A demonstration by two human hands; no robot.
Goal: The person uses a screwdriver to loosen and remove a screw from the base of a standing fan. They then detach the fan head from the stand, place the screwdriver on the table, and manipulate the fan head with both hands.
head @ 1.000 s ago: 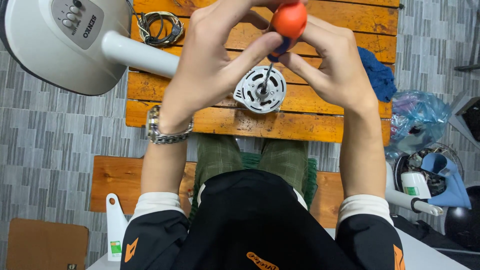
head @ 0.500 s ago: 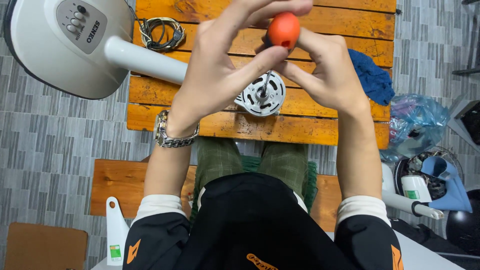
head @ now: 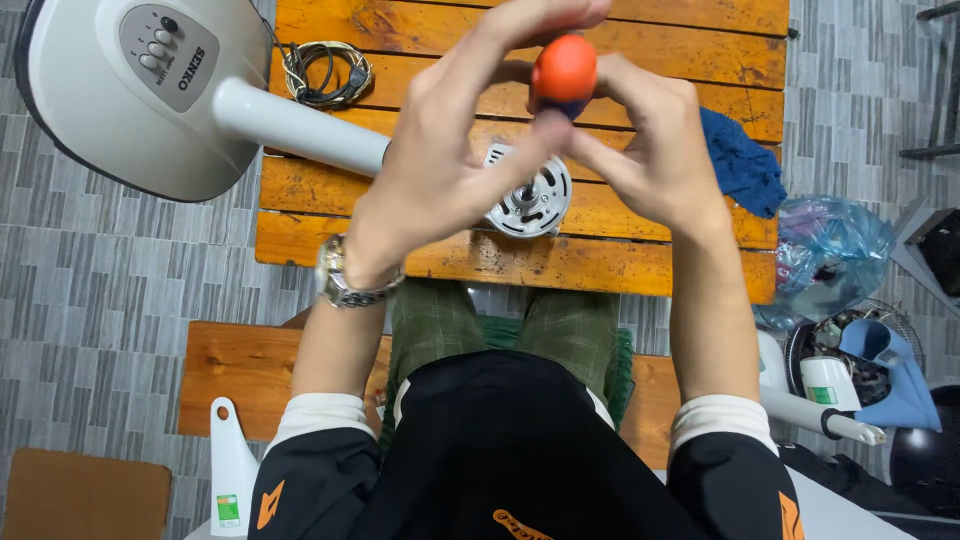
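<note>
Both my hands are raised over a wooden slat table (head: pixel 420 250), closed around an orange-handled tool (head: pixel 565 68) that looks like a screwdriver. My left hand (head: pixel 450 170), with a wristwatch, pinches the handle between its thumb and long fingers. My right hand (head: pixel 655 160) wraps the handle from the right. Only the round orange end and a dark part below it show; the shaft is hidden. Directly beneath the hands lies a round metal fan motor (head: pixel 530 195), partly covered by them.
A white fan base (head: pixel 130 90) with its pole (head: pixel 300 125) lies across the table's left end, beside a coiled cable (head: pixel 325 70). A blue cloth (head: pixel 740 160) is on the right edge. A plastic bag (head: pixel 825 250) and fan parts (head: pixel 850 370) sit on the floor at right. A wooden bench (head: pixel 240 370) is under me.
My left-hand fingers have shifted around the orange handle, as in a turning motion. The handle sits slightly lower in view. The motor and fan base stay put.
</note>
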